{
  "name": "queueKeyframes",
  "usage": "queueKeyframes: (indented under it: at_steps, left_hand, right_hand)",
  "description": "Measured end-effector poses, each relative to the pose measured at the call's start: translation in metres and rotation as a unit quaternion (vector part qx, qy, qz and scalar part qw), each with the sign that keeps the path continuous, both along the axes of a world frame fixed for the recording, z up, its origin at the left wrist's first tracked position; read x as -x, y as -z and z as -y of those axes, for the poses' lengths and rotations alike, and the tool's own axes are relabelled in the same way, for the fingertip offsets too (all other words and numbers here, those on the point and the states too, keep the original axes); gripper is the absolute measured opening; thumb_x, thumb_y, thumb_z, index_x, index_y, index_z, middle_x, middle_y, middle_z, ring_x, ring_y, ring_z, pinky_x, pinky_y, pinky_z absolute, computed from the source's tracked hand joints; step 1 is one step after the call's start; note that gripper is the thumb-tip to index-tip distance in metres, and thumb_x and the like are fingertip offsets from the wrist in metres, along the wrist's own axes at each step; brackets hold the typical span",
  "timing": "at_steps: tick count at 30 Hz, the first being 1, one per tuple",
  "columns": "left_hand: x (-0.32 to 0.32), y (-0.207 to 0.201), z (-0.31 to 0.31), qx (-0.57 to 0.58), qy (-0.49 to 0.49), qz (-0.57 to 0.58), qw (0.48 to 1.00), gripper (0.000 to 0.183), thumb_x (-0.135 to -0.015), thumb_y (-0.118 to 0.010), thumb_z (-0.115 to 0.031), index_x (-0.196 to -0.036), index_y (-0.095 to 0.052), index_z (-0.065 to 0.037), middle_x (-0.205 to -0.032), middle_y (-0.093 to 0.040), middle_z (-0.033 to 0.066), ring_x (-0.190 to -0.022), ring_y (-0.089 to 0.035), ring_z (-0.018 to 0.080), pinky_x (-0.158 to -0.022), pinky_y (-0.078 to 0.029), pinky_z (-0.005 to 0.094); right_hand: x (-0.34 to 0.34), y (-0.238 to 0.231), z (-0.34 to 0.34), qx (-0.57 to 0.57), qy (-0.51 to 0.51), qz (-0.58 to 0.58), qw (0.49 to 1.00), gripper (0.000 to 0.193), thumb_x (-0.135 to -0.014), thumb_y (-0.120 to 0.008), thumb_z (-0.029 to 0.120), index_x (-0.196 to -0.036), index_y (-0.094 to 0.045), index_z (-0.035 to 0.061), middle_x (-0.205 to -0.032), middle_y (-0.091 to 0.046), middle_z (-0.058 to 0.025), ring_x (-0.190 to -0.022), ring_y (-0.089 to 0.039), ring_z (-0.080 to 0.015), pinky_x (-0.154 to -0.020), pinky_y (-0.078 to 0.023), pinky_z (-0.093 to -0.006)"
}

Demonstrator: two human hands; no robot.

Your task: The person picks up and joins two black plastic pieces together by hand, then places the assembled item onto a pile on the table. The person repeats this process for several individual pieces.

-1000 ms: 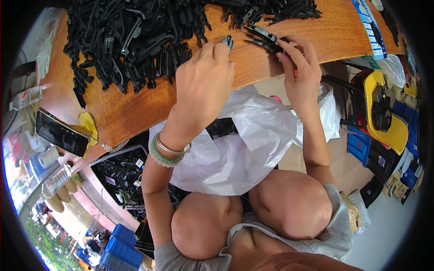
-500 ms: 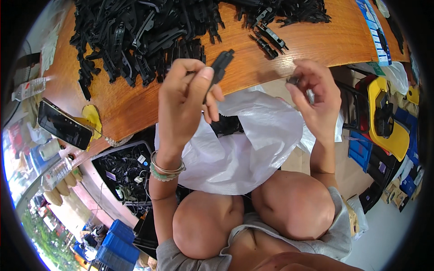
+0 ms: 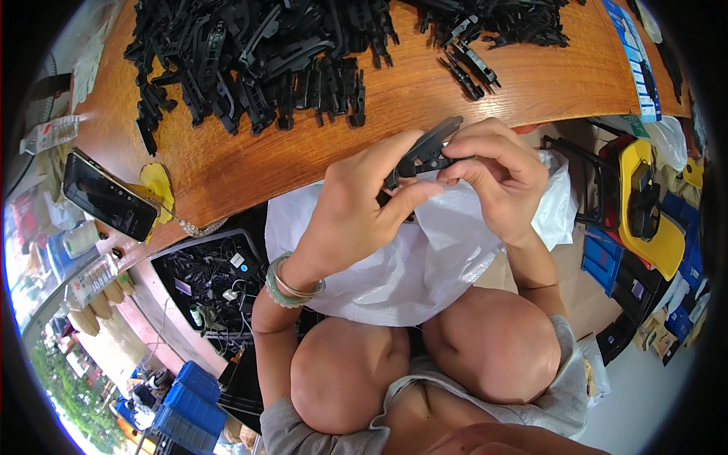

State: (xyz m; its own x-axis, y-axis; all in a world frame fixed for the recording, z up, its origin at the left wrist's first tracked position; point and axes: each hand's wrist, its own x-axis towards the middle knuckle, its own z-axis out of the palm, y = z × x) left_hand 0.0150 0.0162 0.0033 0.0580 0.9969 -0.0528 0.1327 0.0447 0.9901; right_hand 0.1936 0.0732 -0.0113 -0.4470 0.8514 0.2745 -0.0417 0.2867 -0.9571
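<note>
A long black plastic part (image 3: 434,145) is held out over my lap near the table's front edge. My left hand (image 3: 356,201) is closed around its near end, thumb below and fingers behind. From the other side my right hand (image 3: 504,171) pinches with thumb and forefinger at the part's flank, where a small dark piece sits mostly hidden by the fingertips. Whether that piece is joined to the long part I cannot tell. Under both hands a white woven plastic sack (image 3: 394,273) lies draped over my knees.
A big heap of similar black parts (image 3: 250,61) covers the wooden table (image 3: 531,83), with a smaller pile (image 3: 523,23) at right. A phone (image 3: 106,199) leans at the table's left edge. A black bin of cables (image 3: 208,280) stands below; a yellow chair (image 3: 656,227) is at right.
My hands have come together. The left has turned and brought the long part rightward and down; the right has moved its small dark piece left against it.
</note>
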Motion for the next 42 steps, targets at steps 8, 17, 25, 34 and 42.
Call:
queueKeyframes:
  at_steps: [8,17,25,34,42]
  left_hand:
    - [0.012,0.002,-0.001,-0.149,0.014,-0.157,0.976,0.033,-0.078,-0.069,-0.007,-0.108,-0.058,0.001,-0.076,-0.06,0.017,-0.062,-0.057,0.0316,-0.056,-0.045,0.0352]
    - [0.014,0.004,-0.001,-0.149,0.027,-0.151,0.977,0.03,-0.077,-0.071,-0.01,-0.104,-0.062,0.0,-0.077,-0.062,0.0155,-0.06,-0.058,0.0298,-0.053,-0.045,0.0337]
    - [0.023,0.002,-0.003,-0.092,0.066,-0.138,0.984,0.03,-0.076,-0.073,-0.012,-0.102,-0.063,-0.001,-0.081,-0.064,0.0134,-0.061,-0.061,0.0261,-0.054,-0.047,0.032]
    - [0.088,-0.011,-0.083,-0.278,-0.227,-0.521,0.775,0.011,-0.078,-0.067,-0.009,-0.087,-0.066,-0.003,-0.083,-0.06,0.0092,-0.073,-0.06,0.0269,-0.064,-0.047,0.0326]
    - [0.084,-0.007,-0.068,-0.309,-0.237,-0.485,0.784,0.012,-0.074,-0.065,0.001,-0.084,-0.057,0.001,-0.082,-0.057,0.0118,-0.082,-0.055,0.0307,-0.071,-0.044,0.0355]
  right_hand:
    - [0.007,-0.01,-0.005,-0.15,0.005,0.13,0.98,0.036,-0.067,-0.077,0.014,-0.099,-0.065,-0.0008,-0.087,-0.063,-0.0134,-0.077,-0.059,-0.0253,-0.073,-0.046,-0.0328]
    - [0.009,-0.003,0.0,-0.169,0.039,0.123,0.977,0.026,-0.068,-0.075,0.008,-0.09,-0.064,-0.0011,-0.076,-0.063,-0.0111,-0.067,-0.058,-0.0259,-0.061,-0.043,-0.0324]
    - [0.007,-0.005,0.002,-0.046,0.013,0.108,0.993,0.033,-0.069,-0.075,0.004,-0.099,-0.065,-0.0007,-0.083,-0.064,-0.0117,-0.07,-0.061,-0.0214,-0.065,-0.047,-0.0292]
    - [0.006,-0.007,-0.008,-0.071,0.007,0.172,0.983,0.016,-0.078,-0.067,-0.002,-0.094,-0.065,-0.0013,-0.086,-0.064,-0.0106,-0.075,-0.062,-0.0213,-0.068,-0.048,-0.0299]
    - [-0.007,0.003,-0.065,-0.187,0.25,0.302,0.901,0.011,-0.08,-0.066,0.005,-0.09,-0.066,-0.001,-0.08,-0.06,-0.0114,-0.073,-0.058,-0.0266,-0.066,-0.046,-0.0331]
